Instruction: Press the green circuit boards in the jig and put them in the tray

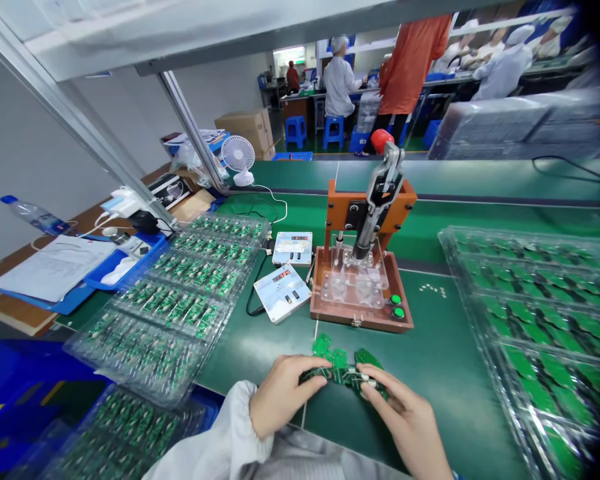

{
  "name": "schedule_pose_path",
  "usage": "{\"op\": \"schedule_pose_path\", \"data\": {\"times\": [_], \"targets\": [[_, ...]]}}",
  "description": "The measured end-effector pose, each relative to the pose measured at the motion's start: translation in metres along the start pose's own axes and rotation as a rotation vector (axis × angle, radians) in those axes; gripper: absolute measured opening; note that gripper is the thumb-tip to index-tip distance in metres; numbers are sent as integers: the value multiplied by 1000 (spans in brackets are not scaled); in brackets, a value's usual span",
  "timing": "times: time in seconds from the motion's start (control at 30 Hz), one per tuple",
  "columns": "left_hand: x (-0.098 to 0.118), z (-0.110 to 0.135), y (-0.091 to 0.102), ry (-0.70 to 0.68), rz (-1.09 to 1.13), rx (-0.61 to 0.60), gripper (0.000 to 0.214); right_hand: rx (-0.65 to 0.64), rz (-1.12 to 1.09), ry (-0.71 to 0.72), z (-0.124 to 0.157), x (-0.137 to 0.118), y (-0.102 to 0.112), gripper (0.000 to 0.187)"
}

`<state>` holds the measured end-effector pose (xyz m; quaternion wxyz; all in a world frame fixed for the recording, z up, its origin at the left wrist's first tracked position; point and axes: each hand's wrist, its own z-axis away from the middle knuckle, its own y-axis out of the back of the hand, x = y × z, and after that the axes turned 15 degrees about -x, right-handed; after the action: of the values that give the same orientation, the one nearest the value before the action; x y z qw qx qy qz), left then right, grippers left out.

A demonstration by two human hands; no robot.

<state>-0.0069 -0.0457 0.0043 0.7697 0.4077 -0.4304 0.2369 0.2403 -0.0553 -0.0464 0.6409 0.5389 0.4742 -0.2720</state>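
Low at the middle of the head view, my left hand (287, 387) pinches the left end of a small bunch of green circuit boards (344, 377) between thumb and fingers. On the other end, my right hand (405, 407) has its thumb and forefinger closed. White parts show along the boards' edges; whether they are joined cannot be made out. Just beyond the fingers are more green board pieces (323, 345), close to the bench top. Past them stands a hand-lever press fixture (363, 267) with an orange frame, a clear plate and two green buttons.
Left of the fixture lie two white counter boxes (283, 293) with red digits. Clear trays of boards flank the bench, a left tray (220, 310) and a right tray (485, 333). Small pale bits (433, 289) lie near the right tray. A white fan (239, 157) stands behind; people work beyond.
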Motion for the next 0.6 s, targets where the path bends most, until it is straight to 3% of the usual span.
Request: {"op": "schedule_pose_path", "data": {"times": [0.17, 0.27, 0.37, 0.5, 0.6], "targets": [[-24, -5, 17, -95, -220, 249, 26, 225, 366, 109, 4, 12, 29, 31], [-35, -16, 15, -210, -386, 345, 31, 252, 568, 200, 5, 24, 42, 27], [-38, -25, 4, -186, -442, 328, 35, 159, 650, 257, 6, 34, 44, 28], [-34, -17, -3, -94, -425, 253, 63, -48, 642, 291, 9, 38, 38, 34], [-31, -3, -3, -97, -492, 151, 57, -177, 617, 277, 14, 34, 34, 43]]}}
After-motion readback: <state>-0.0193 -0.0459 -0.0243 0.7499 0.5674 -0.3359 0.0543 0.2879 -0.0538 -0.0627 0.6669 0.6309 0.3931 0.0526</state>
